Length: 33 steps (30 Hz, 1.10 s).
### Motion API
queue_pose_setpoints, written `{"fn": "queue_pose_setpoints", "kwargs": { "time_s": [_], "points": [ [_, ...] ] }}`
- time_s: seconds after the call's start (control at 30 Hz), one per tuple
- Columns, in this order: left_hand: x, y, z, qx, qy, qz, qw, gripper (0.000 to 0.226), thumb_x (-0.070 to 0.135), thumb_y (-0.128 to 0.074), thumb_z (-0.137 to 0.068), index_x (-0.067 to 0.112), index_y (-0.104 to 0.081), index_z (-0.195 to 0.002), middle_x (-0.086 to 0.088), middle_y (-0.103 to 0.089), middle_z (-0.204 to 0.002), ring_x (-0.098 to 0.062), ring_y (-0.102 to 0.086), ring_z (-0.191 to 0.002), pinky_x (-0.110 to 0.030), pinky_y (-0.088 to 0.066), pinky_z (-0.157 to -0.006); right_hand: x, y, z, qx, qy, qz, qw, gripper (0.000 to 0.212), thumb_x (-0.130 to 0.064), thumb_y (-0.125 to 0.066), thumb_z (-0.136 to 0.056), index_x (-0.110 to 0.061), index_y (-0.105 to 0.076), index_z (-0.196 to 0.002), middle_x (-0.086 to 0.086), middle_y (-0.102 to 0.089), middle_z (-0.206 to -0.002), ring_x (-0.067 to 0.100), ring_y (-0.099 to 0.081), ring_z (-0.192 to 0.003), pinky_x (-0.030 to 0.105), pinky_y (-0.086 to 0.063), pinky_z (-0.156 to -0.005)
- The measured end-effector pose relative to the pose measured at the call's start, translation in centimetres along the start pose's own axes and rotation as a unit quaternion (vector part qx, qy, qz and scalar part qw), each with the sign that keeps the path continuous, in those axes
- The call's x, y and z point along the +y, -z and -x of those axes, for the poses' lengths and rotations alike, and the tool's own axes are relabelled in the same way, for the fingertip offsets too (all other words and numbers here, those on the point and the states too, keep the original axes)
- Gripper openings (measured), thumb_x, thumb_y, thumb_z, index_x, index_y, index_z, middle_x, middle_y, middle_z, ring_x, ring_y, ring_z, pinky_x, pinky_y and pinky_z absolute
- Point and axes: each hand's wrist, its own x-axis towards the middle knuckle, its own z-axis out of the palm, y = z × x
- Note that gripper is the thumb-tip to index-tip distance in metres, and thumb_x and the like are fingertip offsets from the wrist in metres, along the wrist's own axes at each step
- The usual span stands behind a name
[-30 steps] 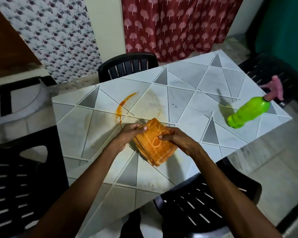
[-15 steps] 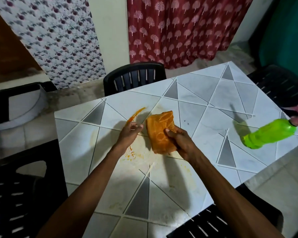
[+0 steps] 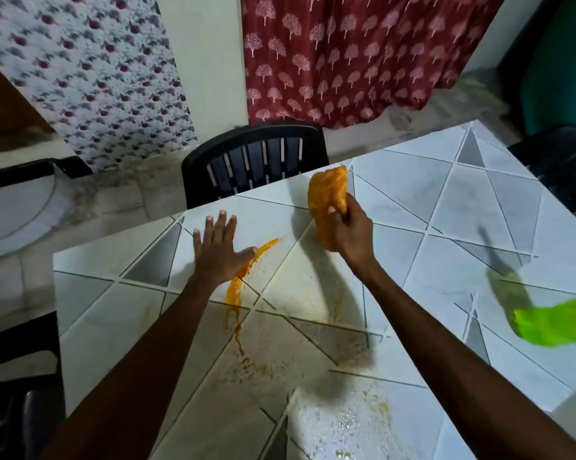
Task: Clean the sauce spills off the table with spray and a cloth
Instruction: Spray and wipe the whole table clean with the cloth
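Clutching bunched orange cloth (image 3: 326,194) in right hand (image 3: 353,234), left hand (image 3: 218,250) splayed flat by streaky sauce (image 3: 233,293)

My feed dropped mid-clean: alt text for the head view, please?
The right hand grips an orange cloth over the table, while the left hand, fingers spread, sits by an orange sauce streak. A blurred green spray bottle is at the right edge.

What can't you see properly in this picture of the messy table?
All in the head view:
1. The green spray bottle is blurred and cut off by the right edge, so its nozzle is out of frame.
2. Part of the sauce streak is hidden under the flat left hand.
3. The right hand covers the lower part of the cloth, so I cannot tell if it touches the table.
4. The table hides the seat of the black chair.
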Motion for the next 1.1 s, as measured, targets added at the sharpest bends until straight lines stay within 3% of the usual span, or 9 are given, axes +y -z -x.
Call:
{"fn": "queue_pose_setpoints", "kwargs": {
  "time_s": [0.1, 0.17, 0.2, 0.27, 0.33, 0.4, 0.67, 0.93, 1.1],
  "points": [
    [-0.4, -1.1, 0.0, 0.03, -0.012, 0.002, 0.999, 0.094, 0.082, -0.018, -0.083, 0.028, 0.0, -0.157, 0.003, 0.014, -0.164, -0.021, 0.019, -0.15, -0.053, 0.012, -0.119, 1.9, -2.7, -2.1, -0.162, 0.12, 0.202, 0.958, 0.038, -0.015, -0.049, -0.095, -0.012, -0.049, -0.132, 0.02, -0.067, -0.115, 0.038, -0.064, -0.098, 0.031, -0.038, -0.071],
    [-0.6, -1.7, 0.1, 0.048, -0.019, -0.01, 0.999, 0.094, 0.082, -0.019, -0.083, 0.027, -0.002, -0.157, 0.002, 0.011, -0.165, -0.022, 0.016, -0.151, -0.053, 0.011, -0.119, 3.2, -4.2, -2.2, -0.241, 0.152, 0.327, 0.901, 0.046, -0.031, -0.05, -0.099, -0.014, -0.044, -0.141, 0.023, -0.058, -0.135, 0.044, -0.059, -0.117, 0.039, -0.046, -0.082],
    [-0.6, -1.8, 0.2, 0.058, -0.022, -0.017, 0.998, 0.094, 0.081, -0.02, -0.084, 0.026, -0.004, -0.158, 0.001, 0.008, -0.165, -0.023, 0.012, -0.151, -0.054, 0.008, -0.12, 3.7, -4.6, -2.3, -0.236, 0.167, 0.383, 0.878, 0.056, -0.042, -0.048, -0.101, -0.014, -0.041, -0.148, 0.022, -0.049, -0.148, 0.044, -0.05, -0.131, 0.046, -0.045, -0.099],
    [-0.6, -2.0, 0.1, 0.072, -0.027, -0.027, 0.997, 0.093, 0.079, -0.025, -0.085, 0.022, -0.012, -0.157, -0.003, -0.002, -0.166, -0.027, 0.003, -0.152, -0.057, 0.001, -0.12, 4.1, -5.3, -3.6, -0.232, 0.203, 0.443, 0.842, 0.071, -0.061, -0.034, -0.099, -0.023, -0.027, -0.159, 0.016, -0.024, -0.166, 0.042, -0.021, -0.152, 0.055, -0.022, -0.121],
    [-0.5, -2.2, 0.0, 0.091, -0.026, -0.041, 0.995, 0.092, 0.077, -0.029, -0.085, 0.018, -0.022, -0.156, -0.007, -0.013, -0.164, -0.031, -0.009, -0.152, -0.059, -0.007, -0.119, 4.7, -6.0, -5.9, -0.278, 0.237, 0.474, 0.801, 0.072, -0.067, -0.021, -0.099, -0.033, -0.009, -0.162, 0.01, -0.001, -0.171, 0.039, 0.001, -0.156, 0.057, -0.005, -0.124],
    [-0.3, -2.3, 0.1, 0.107, -0.024, -0.052, 0.993, 0.091, 0.077, -0.031, -0.086, 0.017, -0.026, -0.155, -0.01, -0.018, -0.163, -0.033, -0.014, -0.15, -0.059, -0.01, -0.119, 5.6, -7.2, -8.1, -0.318, 0.25, 0.487, 0.774, 0.068, -0.065, -0.014, -0.1, -0.039, 0.001, -0.161, 0.004, 0.008, -0.171, 0.037, 0.007, -0.157, 0.059, -0.003, -0.123],
    [-0.1, -2.2, -0.3, 0.156, -0.016, -0.041, 0.987, 0.089, 0.073, -0.036, -0.085, 0.019, -0.026, -0.154, -0.007, -0.018, -0.163, -0.03, -0.012, -0.151, -0.055, -0.007, -0.12, 5.9, -11.6, -12.9, -0.229, 0.156, 0.455, 0.847, 0.068, -0.068, -0.014, -0.1, -0.039, -0.006, -0.161, -0.001, 0.002, -0.172, 0.033, 0.008, -0.157, 0.064, -0.005, -0.123],
    [0.1, -2.3, 0.0, 0.133, -0.013, -0.033, 0.99, 0.091, 0.075, -0.035, -0.084, 0.02, -0.023, -0.155, -0.006, -0.013, -0.164, -0.029, -0.008, -0.152, -0.055, -0.004, -0.12, 9.3, -3.9, -3.6, -0.207, 0.134, 0.431, 0.868, 0.072, -0.072, -0.019, -0.098, -0.043, 0.004, -0.16, -0.006, 0.007, -0.171, 0.029, 0.011, -0.157, 0.06, -0.006, -0.124],
    [0.2, -2.1, 0.1, 0.122, -0.01, -0.037, 0.992, 0.091, 0.075, -0.035, -0.085, 0.02, -0.02, -0.156, -0.005, -0.012, -0.165, -0.029, -0.006, -0.152, -0.057, -0.006, -0.12, 9.6, -3.9, -7.9, -0.149, 0.056, 0.453, 0.877, 0.074, -0.071, -0.013, -0.096, -0.039, -0.002, -0.161, 0.001, 0.003, -0.172, 0.037, 0.005, -0.157, 0.062, -0.006, -0.123]
  ]
}}
